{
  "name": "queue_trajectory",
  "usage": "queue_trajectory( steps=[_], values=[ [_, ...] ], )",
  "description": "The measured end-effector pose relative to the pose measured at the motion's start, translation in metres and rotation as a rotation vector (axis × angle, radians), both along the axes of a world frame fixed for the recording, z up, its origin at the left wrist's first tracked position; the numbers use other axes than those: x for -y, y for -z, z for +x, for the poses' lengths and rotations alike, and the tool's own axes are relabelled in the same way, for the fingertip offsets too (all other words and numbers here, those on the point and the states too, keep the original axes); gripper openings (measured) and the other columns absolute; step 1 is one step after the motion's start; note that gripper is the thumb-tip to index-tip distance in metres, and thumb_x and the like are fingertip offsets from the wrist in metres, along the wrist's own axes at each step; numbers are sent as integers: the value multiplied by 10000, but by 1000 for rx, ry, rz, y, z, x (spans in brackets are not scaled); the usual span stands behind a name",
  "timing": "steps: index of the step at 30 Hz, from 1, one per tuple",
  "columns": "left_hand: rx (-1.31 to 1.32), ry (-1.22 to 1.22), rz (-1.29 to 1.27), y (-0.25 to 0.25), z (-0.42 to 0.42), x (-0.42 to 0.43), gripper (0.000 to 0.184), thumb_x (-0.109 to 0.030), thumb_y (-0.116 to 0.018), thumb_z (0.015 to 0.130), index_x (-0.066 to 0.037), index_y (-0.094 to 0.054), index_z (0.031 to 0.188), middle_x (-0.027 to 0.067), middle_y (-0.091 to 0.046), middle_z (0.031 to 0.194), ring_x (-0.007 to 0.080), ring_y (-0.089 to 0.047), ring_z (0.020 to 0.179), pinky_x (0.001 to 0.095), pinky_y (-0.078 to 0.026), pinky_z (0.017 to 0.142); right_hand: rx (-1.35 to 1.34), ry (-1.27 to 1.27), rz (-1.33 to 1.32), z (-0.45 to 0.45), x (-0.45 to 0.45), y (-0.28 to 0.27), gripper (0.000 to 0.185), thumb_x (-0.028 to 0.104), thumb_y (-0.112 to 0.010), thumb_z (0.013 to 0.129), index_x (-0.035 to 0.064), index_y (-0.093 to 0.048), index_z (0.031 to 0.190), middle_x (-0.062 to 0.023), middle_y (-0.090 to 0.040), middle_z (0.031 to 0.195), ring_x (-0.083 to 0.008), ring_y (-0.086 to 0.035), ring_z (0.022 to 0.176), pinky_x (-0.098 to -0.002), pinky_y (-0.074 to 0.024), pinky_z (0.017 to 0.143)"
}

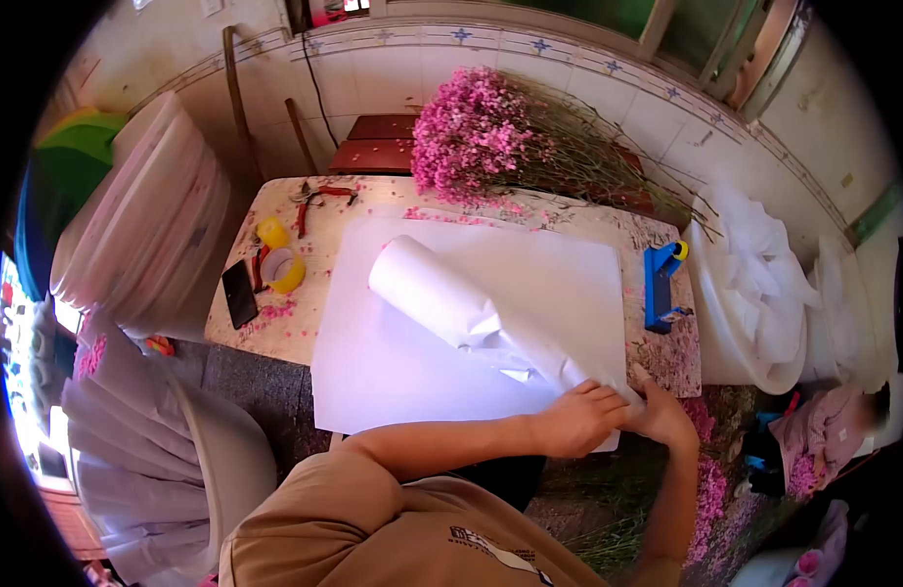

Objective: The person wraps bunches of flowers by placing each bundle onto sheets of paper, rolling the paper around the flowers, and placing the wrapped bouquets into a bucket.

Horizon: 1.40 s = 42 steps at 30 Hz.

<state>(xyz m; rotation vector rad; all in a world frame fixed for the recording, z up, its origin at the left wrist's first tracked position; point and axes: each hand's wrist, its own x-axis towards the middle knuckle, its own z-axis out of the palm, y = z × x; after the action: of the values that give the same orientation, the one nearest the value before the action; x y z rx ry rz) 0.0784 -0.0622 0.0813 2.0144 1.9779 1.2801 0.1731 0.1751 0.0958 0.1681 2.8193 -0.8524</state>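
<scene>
White paper roll [434,293] on a worktable [319,249].
Left hand [580,419] and right hand [663,416] clamp its narrow end; the wide end rests on flat white sheets [578,279] (pink flowers [476,137] lie beyond).

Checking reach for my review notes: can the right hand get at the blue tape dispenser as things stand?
Probably yes. The right hand is at the narrow end of the white paper roll, and the blue tape dispenser stands just beyond, with nothing seen blocking the way.

Tile border [539,46] (blue-flowered), black phone [240,295].
</scene>
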Motion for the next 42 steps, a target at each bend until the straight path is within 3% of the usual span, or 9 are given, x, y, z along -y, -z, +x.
queue_trajectory(
  steps=[5, 9, 18, 24, 27, 32, 35, 39, 42],
  values=[
    [864, -188, -370, 46, -48, 130, 470, -162, -750, 922, -57, -624, 1362, 134, -716, 1223, 259, -667, 1150, 386, -525, 1007, 44, -65, -109, -94, 38, 12, 1002, 331, -934, 659, -20, -483, 1482, -222, -628, 1373, -308, -622, 1253, -378, -466, 1067],
    [1845, -482, 187, 61, -98, 185, 723, -187, -690, 984, 24, -303, 1557, 227, -564, 1420, 317, -635, 1229, 425, -497, 1091, 271, -100, -653, -174, 89, 17, 1024, 252, -921, 650, -6, -451, 1523, -173, -591, 1427, -275, -556, 1318, -356, -391, 1145],
    [1755, -153, 502, 60, -99, 189, 976, -536, -854, 797, -49, -398, 1509, 93, -554, 1439, 284, -480, 1390, 448, -357, 1174, 43, -181, -471, -104, 176, 7, 974, 184, -903, 629, -17, -485, 1485, -171, -605, 1410, -296, -542, 1345, -357, -394, 1142],
    [1598, 94, 111, 30, -9, 157, 1102, -221, -980, 688, -50, -325, 1557, 105, -503, 1485, 257, -457, 1397, 430, -354, 1186, -138, 220, -767, 29, 189, 8, 1324, 175, -1004, 583, -11, -212, 1627, -155, -403, 1601, -274, -389, 1475, -426, -340, 1184],
    [1348, 153, -298, 21, 17, 153, 846, -199, -972, 701, -54, -549, 1419, 117, -604, 1415, 259, -546, 1335, 427, -413, 1153, -157, 434, -641, 68, 205, -11, 1321, 159, -1014, 568, 14, -236, 1626, -152, -445, 1571, -246, -447, 1428, -409, -396, 1155],
    [1124, 288, -235, 22, 26, 151, 748, -159, -954, 712, -61, -600, 1363, 98, -664, 1334, 262, -608, 1255, 419, -459, 1110, -211, 471, -476, 94, 209, 4, 1275, 252, -1028, 546, 8, -329, 1584, -174, -524, 1498, -237, -524, 1353, -401, -447, 1116],
    [1349, 203, -419, 2, 12, 155, 752, -133, -940, 715, -52, -588, 1374, 100, -650, 1350, 244, -588, 1276, 412, -446, 1120, -292, 453, -487, 75, 207, -10, 1207, 251, -1021, 556, -8, -391, 1552, -159, -609, 1400, -227, -581, 1274, -385, -480, 1068],
    [1418, 240, -88, 67, 20, 144, 1294, -132, -956, 650, -53, -119, 1633, 141, -329, 1607, 273, -265, 1510, 438, -220, 1248, -222, 154, -809, -2, 193, -50, 995, 193, -974, 626, -45, -468, 1448, -115, -650, 1290, -199, -620, 1165, -356, -494, 999],
    [1531, 98, 249, 26, 4, 158, 1159, -56, -897, 709, -71, -185, 1623, 103, -408, 1553, 250, -343, 1469, 415, -297, 1214, -242, 26, -802, -68, 212, -76, 973, 367, -928, 726, -45, -442, 1462, -128, -606, 1357, -207, -578, 1239, -358, -454, 1052]
  ],
)
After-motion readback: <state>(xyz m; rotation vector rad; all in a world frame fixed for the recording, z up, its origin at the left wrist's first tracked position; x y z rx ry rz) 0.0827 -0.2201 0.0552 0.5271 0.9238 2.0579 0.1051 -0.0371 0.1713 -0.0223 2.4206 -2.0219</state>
